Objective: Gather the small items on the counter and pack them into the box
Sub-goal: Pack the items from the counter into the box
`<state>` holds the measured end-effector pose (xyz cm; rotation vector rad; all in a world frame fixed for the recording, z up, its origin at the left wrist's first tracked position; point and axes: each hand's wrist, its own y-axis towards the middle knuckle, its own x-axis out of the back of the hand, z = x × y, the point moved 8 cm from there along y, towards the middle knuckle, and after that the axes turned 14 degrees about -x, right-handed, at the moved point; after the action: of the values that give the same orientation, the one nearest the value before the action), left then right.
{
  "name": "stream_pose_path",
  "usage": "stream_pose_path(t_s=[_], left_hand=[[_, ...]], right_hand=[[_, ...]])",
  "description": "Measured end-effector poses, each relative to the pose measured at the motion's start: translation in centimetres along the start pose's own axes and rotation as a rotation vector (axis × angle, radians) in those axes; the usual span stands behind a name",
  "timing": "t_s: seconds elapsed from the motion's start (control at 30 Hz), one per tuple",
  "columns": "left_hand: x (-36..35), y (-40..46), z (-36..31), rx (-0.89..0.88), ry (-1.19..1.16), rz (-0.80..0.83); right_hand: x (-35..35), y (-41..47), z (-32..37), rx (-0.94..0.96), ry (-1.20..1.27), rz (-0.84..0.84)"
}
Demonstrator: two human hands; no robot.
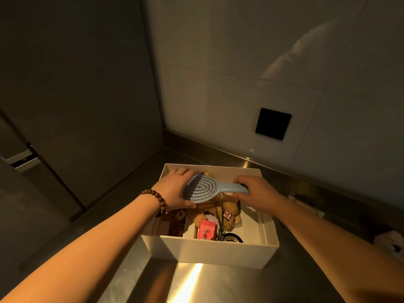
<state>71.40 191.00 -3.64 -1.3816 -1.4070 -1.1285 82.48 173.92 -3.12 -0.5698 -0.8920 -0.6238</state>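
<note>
At centre-left of the frame, the left hand (pixel 175 189), with a brown wooden bead bracelet (pixel 156 201) on its wrist, cups the head of the pale blue plastic vented hairbrush (pixel 205 189), thumb under the rim and fingers curled over the far edge. The brush is held level just above the open white cardboard box (pixel 209 251), over the tan plush toy (pixel 227 212). To the right, the right hand (pixel 253 191) pinches the handle end.

The brush is judged light and rigid, with flexible bristles; the handle and head rim are the appropriate holds. The plush underneath is soft and should compress.

Items at the box's lower left are dark and indistinct. A red card (pixel 206 231) and a round dark tin (pixel 231 239) are partly hidden. Pale objects at the right edge are cut off.
</note>
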Motion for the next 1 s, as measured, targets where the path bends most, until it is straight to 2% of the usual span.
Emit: stream_pose_path(t_s=[0.13,0.33,0.47,0.6,0.73,1.0], left_hand=[[-1.2,1.2,1.1,0.017,0.005,-0.029],[-3.4,2.1,2.0,0.017,0.023,0.029],[-4.0,2.4,2.1,-0.006,0.036,0.013],[-3.8,2.4,2.0,-0.003,0.121,0.012],[-3.5,2.2,1.8,0.002,0.232,-0.014],[-5.0,2.3,2.4,0.099,0.044,0.057]], right_hand=[[-0.9,1.6,0.2,-0.056,-0.198,-0.056],[-3.8,3.9,-1.4,-0.215,-0.467,0.029],[-4.4,4.1,-1.9,-0.224,-0.451,-0.052],[-4.4,4.0,-1.8,-0.235,-0.467,-0.024],[-3.9,3.4,-0.9,-0.155,-0.444,-0.125],[-3.8,4.1,-1.0,-0.238,-0.357,-0.175]])
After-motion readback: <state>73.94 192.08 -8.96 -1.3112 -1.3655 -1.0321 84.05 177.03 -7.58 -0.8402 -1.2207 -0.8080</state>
